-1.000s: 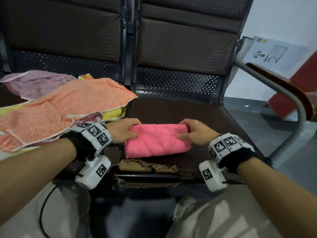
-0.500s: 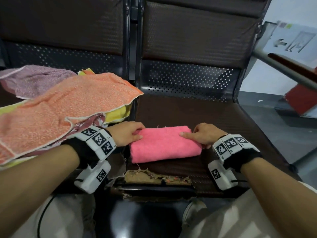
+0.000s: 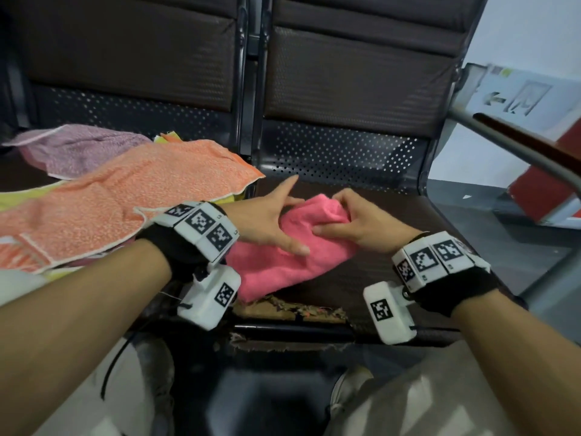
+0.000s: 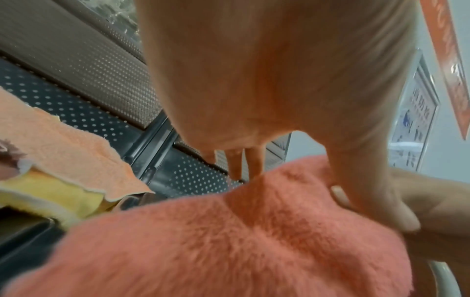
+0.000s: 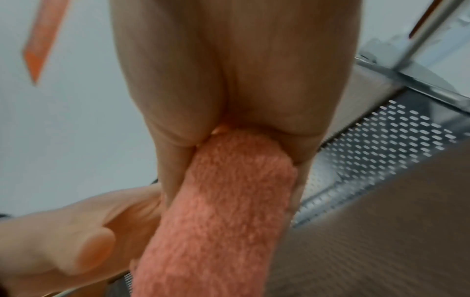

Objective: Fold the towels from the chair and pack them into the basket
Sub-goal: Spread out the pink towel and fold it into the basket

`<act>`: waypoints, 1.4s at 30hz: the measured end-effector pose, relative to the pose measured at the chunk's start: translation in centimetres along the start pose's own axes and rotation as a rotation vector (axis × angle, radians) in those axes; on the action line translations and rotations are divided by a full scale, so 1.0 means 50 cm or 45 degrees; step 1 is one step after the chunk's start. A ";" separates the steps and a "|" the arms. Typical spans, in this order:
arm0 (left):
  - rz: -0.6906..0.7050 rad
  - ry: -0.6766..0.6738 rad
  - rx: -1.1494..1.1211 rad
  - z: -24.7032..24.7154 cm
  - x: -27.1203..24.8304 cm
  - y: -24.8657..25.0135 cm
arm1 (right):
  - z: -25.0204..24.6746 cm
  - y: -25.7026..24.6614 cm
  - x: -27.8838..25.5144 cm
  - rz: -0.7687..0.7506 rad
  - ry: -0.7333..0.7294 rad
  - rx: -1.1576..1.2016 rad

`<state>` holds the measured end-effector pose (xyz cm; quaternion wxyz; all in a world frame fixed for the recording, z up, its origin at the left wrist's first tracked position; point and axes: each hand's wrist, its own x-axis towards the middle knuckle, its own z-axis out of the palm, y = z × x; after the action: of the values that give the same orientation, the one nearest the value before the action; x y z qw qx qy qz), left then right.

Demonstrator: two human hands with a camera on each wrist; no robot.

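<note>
Both hands [image 3: 314, 228] meet on pink towel [image 3: 283, 272].

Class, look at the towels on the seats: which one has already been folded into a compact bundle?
The pink towel, held by both hands; the orange towel and purple towel lie spread open on the neighbouring seat.

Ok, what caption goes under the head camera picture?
Right hand grips the pink towel on the chair seat while the left hand presses it.

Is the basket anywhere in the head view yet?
No, only the chair seat, the pink towel and loose towels show.
</note>
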<state>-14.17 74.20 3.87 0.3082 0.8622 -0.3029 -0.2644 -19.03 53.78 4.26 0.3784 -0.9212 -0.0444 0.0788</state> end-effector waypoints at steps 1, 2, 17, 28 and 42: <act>0.025 0.019 -0.054 0.000 -0.009 0.009 | -0.003 -0.019 -0.019 -0.085 0.019 0.055; 0.046 0.027 -0.084 0.000 -0.017 0.016 | -0.008 -0.037 -0.038 -0.165 0.017 0.111; 0.208 0.285 -0.033 0.041 -0.118 0.157 | -0.141 -0.147 -0.218 -0.368 0.679 0.335; 0.456 0.278 0.273 0.095 -0.108 0.477 | -0.293 -0.033 -0.480 -0.236 1.346 0.706; 0.589 -0.480 0.595 0.646 0.099 0.516 | -0.065 0.436 -0.855 0.535 1.437 0.738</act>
<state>-40.85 42.68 -1.27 0.0937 0.7542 -0.5931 -0.2658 -60.00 30.01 -4.06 0.5524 -0.6713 0.3638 -0.3346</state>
